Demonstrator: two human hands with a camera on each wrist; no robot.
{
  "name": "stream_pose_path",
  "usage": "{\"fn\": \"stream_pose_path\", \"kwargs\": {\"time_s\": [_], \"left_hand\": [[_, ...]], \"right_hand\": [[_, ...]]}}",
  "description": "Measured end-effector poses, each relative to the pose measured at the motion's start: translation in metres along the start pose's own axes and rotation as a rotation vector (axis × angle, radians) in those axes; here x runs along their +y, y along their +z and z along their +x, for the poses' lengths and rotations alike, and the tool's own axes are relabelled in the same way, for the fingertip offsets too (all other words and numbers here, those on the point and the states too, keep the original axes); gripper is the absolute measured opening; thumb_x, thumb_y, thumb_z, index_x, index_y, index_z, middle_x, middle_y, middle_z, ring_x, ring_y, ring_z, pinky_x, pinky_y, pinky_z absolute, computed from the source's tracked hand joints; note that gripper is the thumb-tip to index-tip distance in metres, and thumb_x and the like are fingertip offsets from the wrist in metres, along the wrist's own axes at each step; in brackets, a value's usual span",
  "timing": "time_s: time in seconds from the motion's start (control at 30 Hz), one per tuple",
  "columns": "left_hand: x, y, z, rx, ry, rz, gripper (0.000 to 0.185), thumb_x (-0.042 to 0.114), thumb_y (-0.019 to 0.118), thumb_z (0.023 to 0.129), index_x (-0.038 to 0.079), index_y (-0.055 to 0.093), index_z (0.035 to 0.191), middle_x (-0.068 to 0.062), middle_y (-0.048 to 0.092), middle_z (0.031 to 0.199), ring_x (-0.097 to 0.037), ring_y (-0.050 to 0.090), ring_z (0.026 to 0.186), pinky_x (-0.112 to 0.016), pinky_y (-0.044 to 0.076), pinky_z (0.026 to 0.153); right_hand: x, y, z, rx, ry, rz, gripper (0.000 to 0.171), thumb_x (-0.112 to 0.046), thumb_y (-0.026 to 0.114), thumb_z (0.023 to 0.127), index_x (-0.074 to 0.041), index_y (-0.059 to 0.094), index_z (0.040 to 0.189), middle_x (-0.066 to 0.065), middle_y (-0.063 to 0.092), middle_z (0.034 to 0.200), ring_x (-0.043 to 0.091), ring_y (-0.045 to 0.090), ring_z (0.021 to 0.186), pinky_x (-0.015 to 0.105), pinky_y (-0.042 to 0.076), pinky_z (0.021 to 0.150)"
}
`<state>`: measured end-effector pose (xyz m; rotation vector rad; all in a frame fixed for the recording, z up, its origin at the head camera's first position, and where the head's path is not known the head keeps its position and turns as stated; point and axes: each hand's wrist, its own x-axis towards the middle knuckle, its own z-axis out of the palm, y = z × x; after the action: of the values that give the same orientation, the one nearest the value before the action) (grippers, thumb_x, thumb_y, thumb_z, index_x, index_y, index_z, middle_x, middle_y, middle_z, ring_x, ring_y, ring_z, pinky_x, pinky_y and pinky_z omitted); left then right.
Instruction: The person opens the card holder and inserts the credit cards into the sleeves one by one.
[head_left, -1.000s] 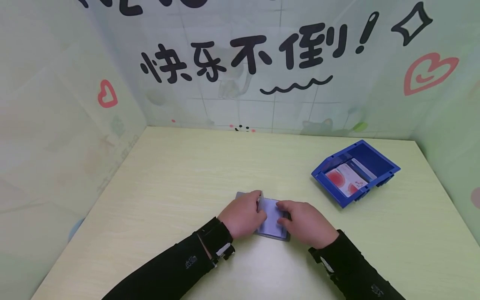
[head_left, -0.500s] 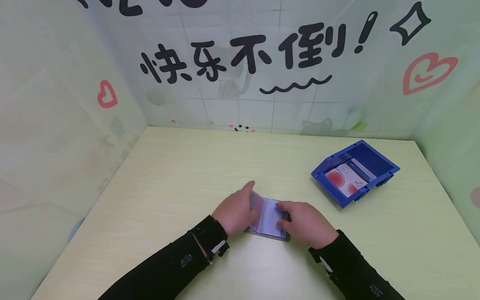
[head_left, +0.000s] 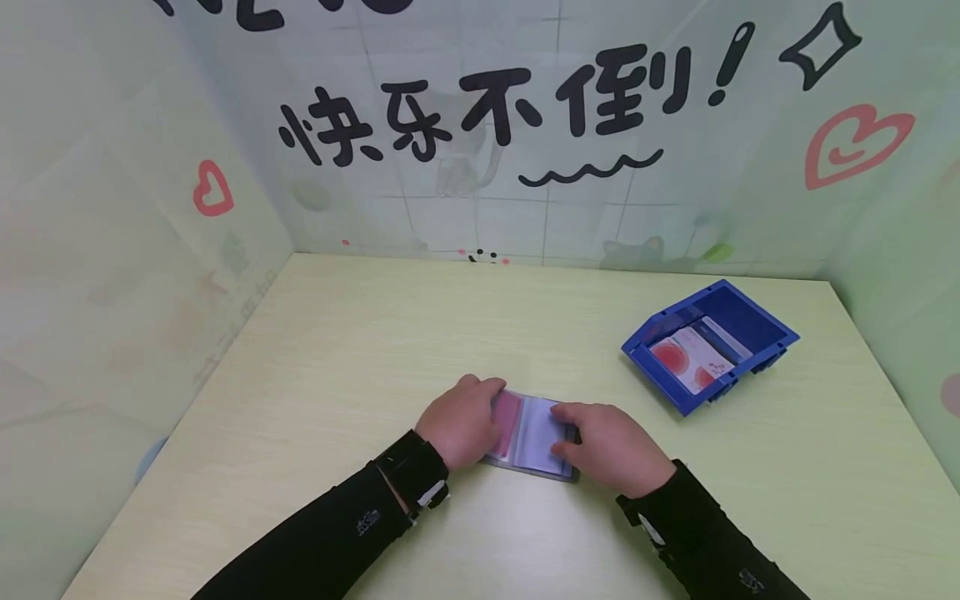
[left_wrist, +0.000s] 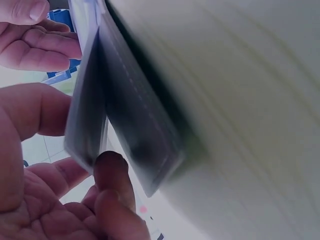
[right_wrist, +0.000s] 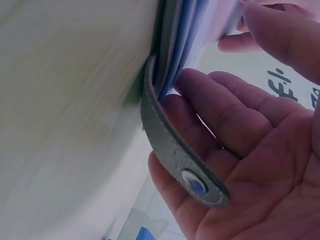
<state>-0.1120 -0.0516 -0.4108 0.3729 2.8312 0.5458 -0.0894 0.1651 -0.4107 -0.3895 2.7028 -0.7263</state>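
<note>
A grey card holder (head_left: 540,433) with clear plastic sleeves lies spread on the table between both hands. A pink card (head_left: 506,421) shows in its left side. My left hand (head_left: 459,421) grips the left part; in the left wrist view, thumb and fingers lie on either side of a raised leaf (left_wrist: 85,110), above the stitched cover (left_wrist: 140,120). My right hand (head_left: 611,446) holds the right edge, thumb and forefinger at the sleeves. In the right wrist view, its fingers meet the stacked sleeves (right_wrist: 185,45) beside a loose strap (right_wrist: 175,145) with a metal snap.
A blue plastic bin (head_left: 757,321) stands at the back right of the table, with a white-and-red card box (head_left: 690,358) inside. Printed cloth walls (head_left: 420,225) enclose the table's back and sides.
My left hand has moved left, turning a sleeve over; it rose slightly, then came down at the holder's left side. The pink card has come into view. My right hand has stayed put.
</note>
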Motion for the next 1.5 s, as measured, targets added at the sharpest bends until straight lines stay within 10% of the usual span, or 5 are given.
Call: {"fn": "stream_pose_path", "kwargs": {"time_s": [0.77,1.17,1.5], "left_hand": [[-0.008,-0.001,0.0,-0.004,-0.009,0.057,0.054,0.018,0.068,0.095,0.006,0.06,0.146,-0.018,0.064,0.125,-0.024,0.061,0.09,-0.038,0.057,0.084],[-0.014,-0.006,-0.001,-0.052,0.085,0.149,0.058,0.033,0.076,0.094,0.011,0.063,0.146,-0.012,0.055,0.155,-0.038,0.057,0.136,-0.045,0.051,0.111],[-0.016,-0.006,-0.003,-0.105,0.129,0.137,0.073,0.044,0.084,0.084,0.01,0.063,0.145,-0.012,0.055,0.153,-0.038,0.055,0.136,-0.044,0.053,0.104]], "right_hand": [[-0.001,-0.001,0.0,-0.009,0.026,0.028,0.052,-0.024,0.079,0.095,-0.007,0.066,0.142,0.01,0.067,0.145,0.031,0.063,0.135,0.05,0.049,0.113],[0.001,-0.005,-0.001,-0.011,0.024,0.038,0.051,-0.024,0.079,0.095,-0.008,0.065,0.143,0.008,0.068,0.143,0.03,0.062,0.135,0.051,0.049,0.113],[0.031,-0.054,-0.004,0.152,0.062,0.034,0.047,-0.027,0.071,0.101,-0.003,0.064,0.141,0.019,0.069,0.136,0.039,0.066,0.124,0.054,0.057,0.1]]}}
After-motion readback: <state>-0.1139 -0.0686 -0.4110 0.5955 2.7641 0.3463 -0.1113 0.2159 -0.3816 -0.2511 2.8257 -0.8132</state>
